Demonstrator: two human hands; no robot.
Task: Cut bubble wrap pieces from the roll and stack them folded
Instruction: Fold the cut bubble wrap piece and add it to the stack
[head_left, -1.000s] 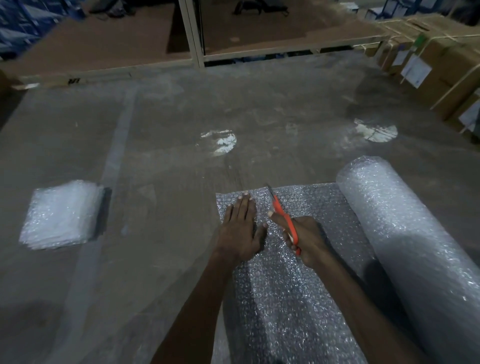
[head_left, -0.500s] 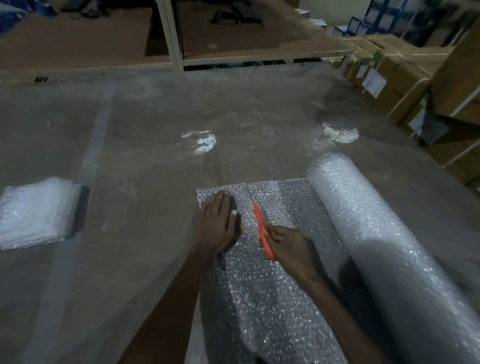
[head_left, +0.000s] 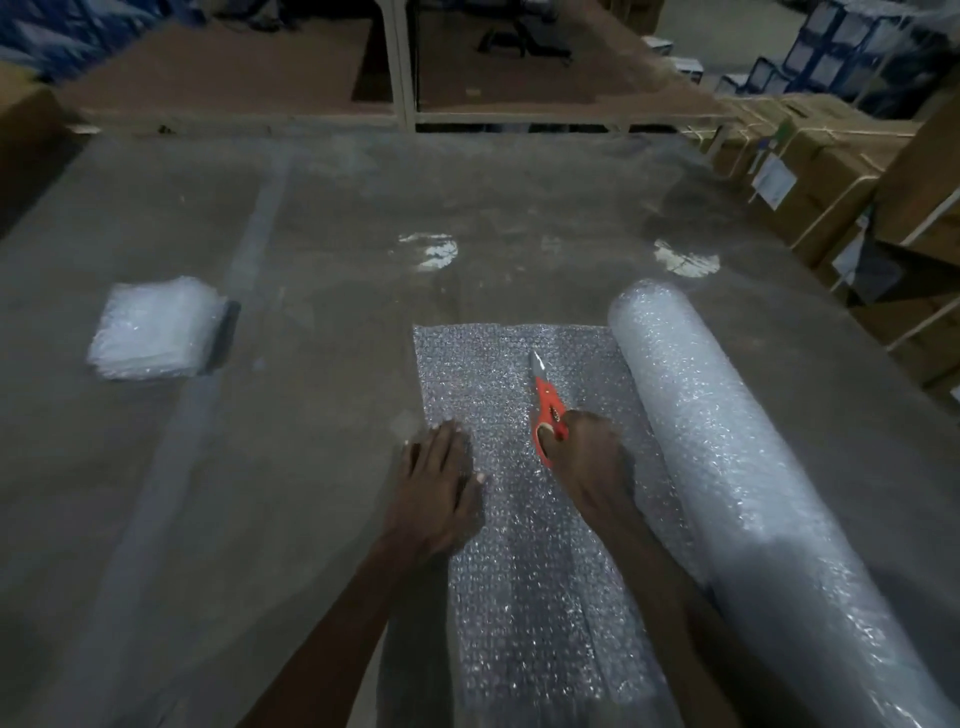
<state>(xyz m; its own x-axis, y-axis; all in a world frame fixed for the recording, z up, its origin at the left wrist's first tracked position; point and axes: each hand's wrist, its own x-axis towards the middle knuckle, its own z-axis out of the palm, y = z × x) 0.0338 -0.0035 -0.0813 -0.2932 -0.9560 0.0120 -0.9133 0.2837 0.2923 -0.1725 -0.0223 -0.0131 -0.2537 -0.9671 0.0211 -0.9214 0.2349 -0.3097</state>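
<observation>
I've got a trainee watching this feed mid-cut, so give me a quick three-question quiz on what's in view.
1. True or false: the left hand lies flat on the unrolled sheet.
2. Which hand grips the orange scissors? A) left B) right C) neither
3. Fill in: the stack of folded pieces lies to the person's ____ of the roll.

Key: 1 true; 2 B; 3 left.
</observation>
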